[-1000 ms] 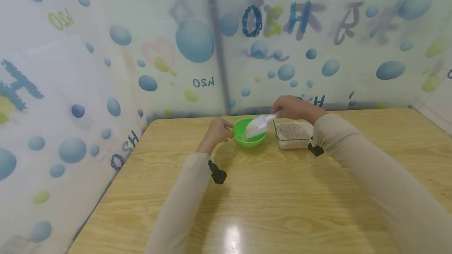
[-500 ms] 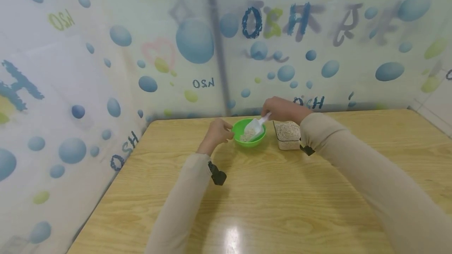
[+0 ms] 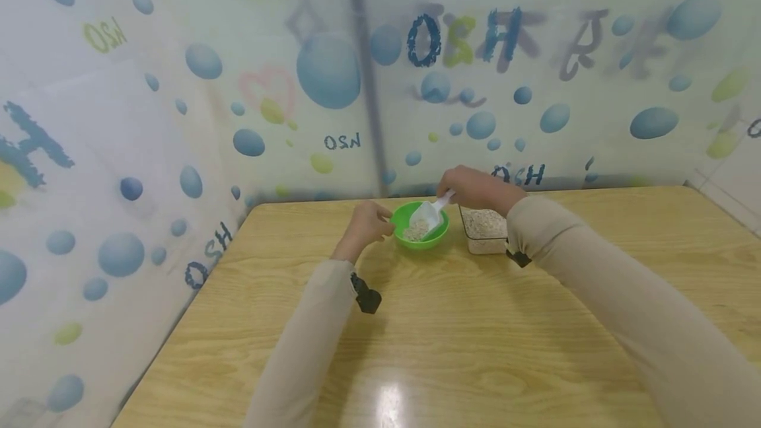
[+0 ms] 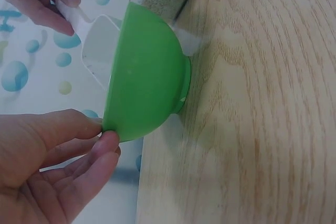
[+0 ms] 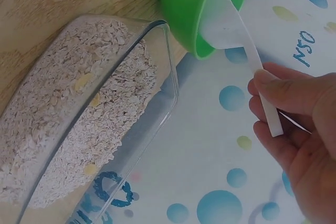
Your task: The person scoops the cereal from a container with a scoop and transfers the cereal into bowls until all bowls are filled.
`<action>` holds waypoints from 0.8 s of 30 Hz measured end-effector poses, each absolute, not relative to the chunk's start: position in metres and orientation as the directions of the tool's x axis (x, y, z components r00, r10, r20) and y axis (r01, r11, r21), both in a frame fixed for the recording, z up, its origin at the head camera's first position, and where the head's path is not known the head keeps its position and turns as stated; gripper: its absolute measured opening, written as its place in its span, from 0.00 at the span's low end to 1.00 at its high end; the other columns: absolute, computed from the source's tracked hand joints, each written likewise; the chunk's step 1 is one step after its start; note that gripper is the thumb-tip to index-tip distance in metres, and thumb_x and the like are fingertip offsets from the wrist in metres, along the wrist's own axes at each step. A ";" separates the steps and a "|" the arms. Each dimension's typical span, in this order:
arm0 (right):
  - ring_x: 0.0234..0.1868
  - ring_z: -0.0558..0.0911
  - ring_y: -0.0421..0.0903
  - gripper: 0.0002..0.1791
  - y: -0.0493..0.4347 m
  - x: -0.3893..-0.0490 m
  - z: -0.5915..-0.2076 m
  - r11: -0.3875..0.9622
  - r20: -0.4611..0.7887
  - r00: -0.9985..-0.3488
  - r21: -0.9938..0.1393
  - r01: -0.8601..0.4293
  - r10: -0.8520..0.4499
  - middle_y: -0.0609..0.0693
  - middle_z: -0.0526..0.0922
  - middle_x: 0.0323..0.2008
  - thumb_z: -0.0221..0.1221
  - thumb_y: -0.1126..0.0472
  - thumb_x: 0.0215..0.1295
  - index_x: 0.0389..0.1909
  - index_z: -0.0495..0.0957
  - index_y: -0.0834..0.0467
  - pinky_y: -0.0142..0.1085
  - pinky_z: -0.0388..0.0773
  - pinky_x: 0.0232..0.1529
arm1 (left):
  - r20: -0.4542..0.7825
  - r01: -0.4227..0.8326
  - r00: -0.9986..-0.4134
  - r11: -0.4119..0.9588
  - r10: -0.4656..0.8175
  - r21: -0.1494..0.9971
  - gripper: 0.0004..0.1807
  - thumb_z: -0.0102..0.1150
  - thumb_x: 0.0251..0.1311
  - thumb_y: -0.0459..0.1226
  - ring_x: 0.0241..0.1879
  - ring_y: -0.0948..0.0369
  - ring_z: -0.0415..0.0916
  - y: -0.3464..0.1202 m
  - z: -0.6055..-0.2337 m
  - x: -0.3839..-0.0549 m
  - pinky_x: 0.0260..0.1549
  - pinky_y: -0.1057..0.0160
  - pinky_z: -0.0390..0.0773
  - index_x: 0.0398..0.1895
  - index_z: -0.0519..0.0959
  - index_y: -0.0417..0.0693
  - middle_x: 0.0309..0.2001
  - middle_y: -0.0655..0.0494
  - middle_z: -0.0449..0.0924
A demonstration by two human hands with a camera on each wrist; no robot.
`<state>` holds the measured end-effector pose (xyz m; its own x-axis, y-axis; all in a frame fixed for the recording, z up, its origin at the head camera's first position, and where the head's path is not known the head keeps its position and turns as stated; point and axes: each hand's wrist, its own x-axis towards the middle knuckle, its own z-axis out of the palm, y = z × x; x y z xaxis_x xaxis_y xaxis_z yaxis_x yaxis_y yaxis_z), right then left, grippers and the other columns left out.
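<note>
A green bowl (image 3: 441, 238) stands near the table's far edge with rolled oats (image 3: 416, 230) inside. My left hand (image 3: 364, 224) pinches its left rim between thumb and fingers, as the left wrist view shows up close. In my right hand (image 3: 473, 187) is the handle of a white scoop (image 3: 429, 214), whose blade tilts down into the bowl. The right wrist view shows the thumb (image 5: 273, 85) pressed along the handle. Right of the bowl, a clear glass container (image 5: 173, 85) holds many more oats (image 5: 105, 124) with a few yellow flakes; my right forearm partly covers it in the head view.
The wooden table (image 3: 416, 335) reaches forward to a wall (image 3: 285, 51) printed with blue and green bubbles and letters. Dark wrist devices (image 3: 367, 297) hang below both beige sleeves (image 3: 309, 342).
My right hand has moved left and slightly lower with the scoop, and its oats have slid into the bowl. During the last half second little has moved. My left hand stays at the rim.
</note>
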<state>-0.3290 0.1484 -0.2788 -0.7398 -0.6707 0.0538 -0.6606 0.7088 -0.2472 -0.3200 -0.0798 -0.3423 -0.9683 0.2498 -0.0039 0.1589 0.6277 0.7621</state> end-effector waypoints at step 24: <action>0.38 0.79 0.54 0.11 0.154 -0.317 -0.267 0.695 0.157 -0.706 -0.128 -0.707 -0.690 0.57 0.81 0.33 0.62 0.78 0.48 0.34 0.82 0.66 0.44 0.76 0.43 | -0.021 0.155 -0.967 0.656 0.252 0.739 0.19 0.57 0.51 0.26 0.32 0.52 0.81 -0.078 -0.340 -0.320 0.27 0.63 0.80 0.49 0.75 0.29 0.37 0.39 0.81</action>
<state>-0.3169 0.1544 -0.2668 -0.7064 -0.6901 0.1572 -0.7075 0.6950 -0.1284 -0.3203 -0.0783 -0.3396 -0.9675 0.2521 -0.0206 0.1551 0.6557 0.7389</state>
